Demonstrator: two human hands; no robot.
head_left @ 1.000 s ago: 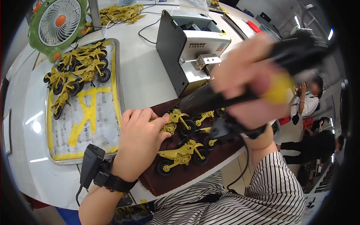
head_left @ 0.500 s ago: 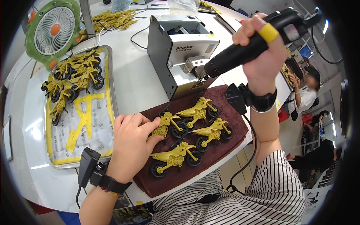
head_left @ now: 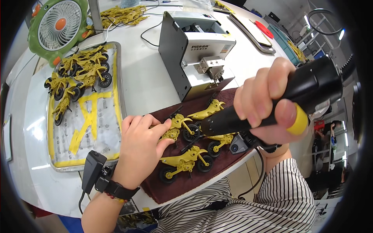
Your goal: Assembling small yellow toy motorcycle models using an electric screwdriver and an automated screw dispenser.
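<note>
My left hand [head_left: 140, 149] pinches a yellow toy motorcycle [head_left: 179, 123] with black wheels and holds it down on a maroon cloth [head_left: 157, 190]. The hand covers the toy's rear part. In my right hand [head_left: 264, 103] is a black electric screwdriver [head_left: 316, 83], gripped in a fist and lying nearly level. Its nose points left, close by the front wheel of the held motorcycle; whether they touch I cannot tell. Another motorcycle [head_left: 185, 162] lies nearer to me on the cloth. Two more, a far one [head_left: 206, 110] and a right one [head_left: 221, 140], are partly hidden by the screwdriver.
Behind the cloth stands a grey-and-black screw feeder machine [head_left: 208, 42]. On the left, a metal tray [head_left: 121, 91] carries several finished-looking yellow motorcycles [head_left: 87, 73]. A green fan [head_left: 60, 29] and a heap of yellow parts [head_left: 122, 16] are farther back. A red disc [head_left: 264, 29] lies at far right.
My right hand has brought the screwdriver down from the feeder's outlet toward the held motorcycle, over the cloth. The left hand keeps its grip; the view has shifted slightly.
</note>
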